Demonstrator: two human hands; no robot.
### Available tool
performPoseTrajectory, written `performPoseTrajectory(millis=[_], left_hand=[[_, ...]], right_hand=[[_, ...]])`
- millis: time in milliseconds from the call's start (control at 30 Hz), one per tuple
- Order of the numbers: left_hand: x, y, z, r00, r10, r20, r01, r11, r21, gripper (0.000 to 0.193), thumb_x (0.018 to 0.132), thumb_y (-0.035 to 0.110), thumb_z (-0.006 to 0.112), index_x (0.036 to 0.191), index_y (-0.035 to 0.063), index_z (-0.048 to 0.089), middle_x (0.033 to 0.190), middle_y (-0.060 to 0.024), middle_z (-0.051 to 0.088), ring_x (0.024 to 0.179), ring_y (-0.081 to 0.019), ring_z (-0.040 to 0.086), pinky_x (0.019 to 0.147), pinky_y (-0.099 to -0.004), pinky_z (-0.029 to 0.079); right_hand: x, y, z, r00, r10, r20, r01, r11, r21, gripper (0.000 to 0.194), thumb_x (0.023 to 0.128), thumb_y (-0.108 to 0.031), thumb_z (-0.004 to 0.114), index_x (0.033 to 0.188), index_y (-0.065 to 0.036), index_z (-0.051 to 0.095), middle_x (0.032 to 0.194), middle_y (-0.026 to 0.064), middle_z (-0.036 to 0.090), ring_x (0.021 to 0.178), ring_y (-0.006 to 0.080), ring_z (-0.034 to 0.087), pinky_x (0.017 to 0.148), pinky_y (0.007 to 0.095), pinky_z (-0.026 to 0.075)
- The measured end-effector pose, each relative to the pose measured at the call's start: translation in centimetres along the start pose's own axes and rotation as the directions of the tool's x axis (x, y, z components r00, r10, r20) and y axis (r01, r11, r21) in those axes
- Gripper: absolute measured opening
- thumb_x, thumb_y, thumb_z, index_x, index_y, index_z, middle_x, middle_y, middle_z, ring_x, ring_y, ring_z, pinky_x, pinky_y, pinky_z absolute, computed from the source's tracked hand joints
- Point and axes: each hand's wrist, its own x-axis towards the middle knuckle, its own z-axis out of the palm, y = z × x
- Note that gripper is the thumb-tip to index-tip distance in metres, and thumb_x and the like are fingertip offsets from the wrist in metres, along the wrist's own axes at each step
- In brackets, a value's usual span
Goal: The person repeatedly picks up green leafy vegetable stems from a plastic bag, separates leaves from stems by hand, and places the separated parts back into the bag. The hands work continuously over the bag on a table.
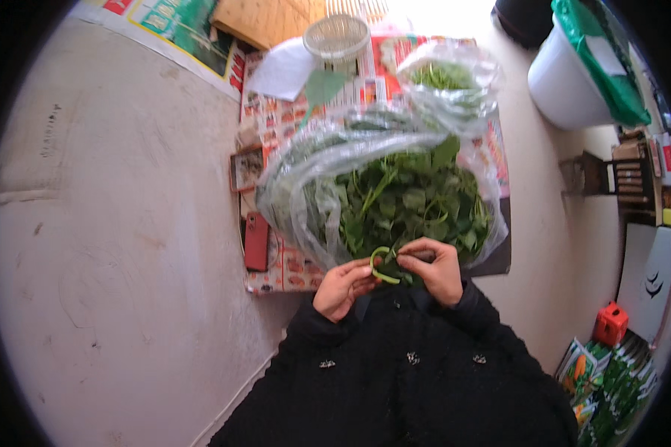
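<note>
Between my two hands, close to my body, is a curled green stem (384, 275) with a few dark leaves. My left hand (346, 285) pinches the bent stem between thumb and fingers. The fingertips of my right hand (435, 271) are closed on its leafy end. Just beyond them a large clear plastic bag (313, 215) lies wide at the mouth, full of leafy greens (408, 195). Farther off on the right, a smaller clear bag (458, 109) holds thin green stems (439, 75).
Printed paper covers the table (291, 274). On its left lie a red phone (256, 241) and a small box (247, 169). A plastic basket (336, 38) and a white sheet (282, 70) are at the back. A white bucket (570, 78) stands right; a wall (123, 234) rises left.
</note>
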Motion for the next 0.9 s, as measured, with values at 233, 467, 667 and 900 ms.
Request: performPoseTrajectory(millis=[233,467,667,900], left_hand=[[-0.7,-0.5,1.2,0.992,-0.125,-0.001,0.124,0.990,-0.067,0.033,0.085,0.008,0.053,0.117,0.0028,0.050,0.096,-0.0044,0.060,0.083,-0.0124,0.060,0.073,-0.0225,0.049],[-0.8,-1.0,1.8,0.990,-0.136,-0.022,0.135,0.989,-0.056,0.033,0.085,0.010,0.053,0.117,0.0028,0.049,0.094,-0.0036,0.059,0.082,-0.0117,0.058,0.072,-0.0221,0.049],[-0.7,-1.1,1.9,0.991,-0.124,-0.047,0.123,0.992,-0.019,0.034,0.084,0.011,0.054,0.117,0.0026,0.049,0.092,-0.0034,0.058,0.082,-0.0115,0.058,0.072,-0.0225,0.049],[-0.2,-1.3,1.9,0.993,-0.095,-0.075,0.094,0.995,-0.016,0.031,0.085,0.009,0.052,0.116,0.0013,0.050,0.097,-0.0039,0.059,0.084,-0.0106,0.057,0.073,-0.0229,0.049]], right_hand=[[-0.7,0.3,0.5,0.976,-0.212,0.057,0.220,0.952,-0.211,0.014,0.069,0.002,0.067,0.083,-0.001,0.064,0.104,0.0117,0.056,0.089,0.0170,0.058,0.073,0.0250,0.048],[-0.6,0.4,0.5,0.972,-0.208,0.110,0.231,0.930,-0.287,0.013,0.069,0.003,0.066,0.081,0.000,0.064,0.097,0.0129,0.059,0.084,0.0190,0.060,0.072,0.0261,0.049],[-0.5,0.7,0.5,0.979,-0.201,0.045,0.205,0.924,-0.324,0.011,0.074,0.002,0.063,0.084,0.003,0.063,0.083,0.0106,0.064,0.077,0.0145,0.062,0.069,0.0233,0.049],[-0.9,0.9,0.8,0.978,-0.195,-0.072,0.155,0.915,-0.373,0.011,0.078,0.001,0.059,0.089,0.004,0.060,0.083,0.0108,0.065,0.078,0.0142,0.063,0.068,0.0238,0.049]])
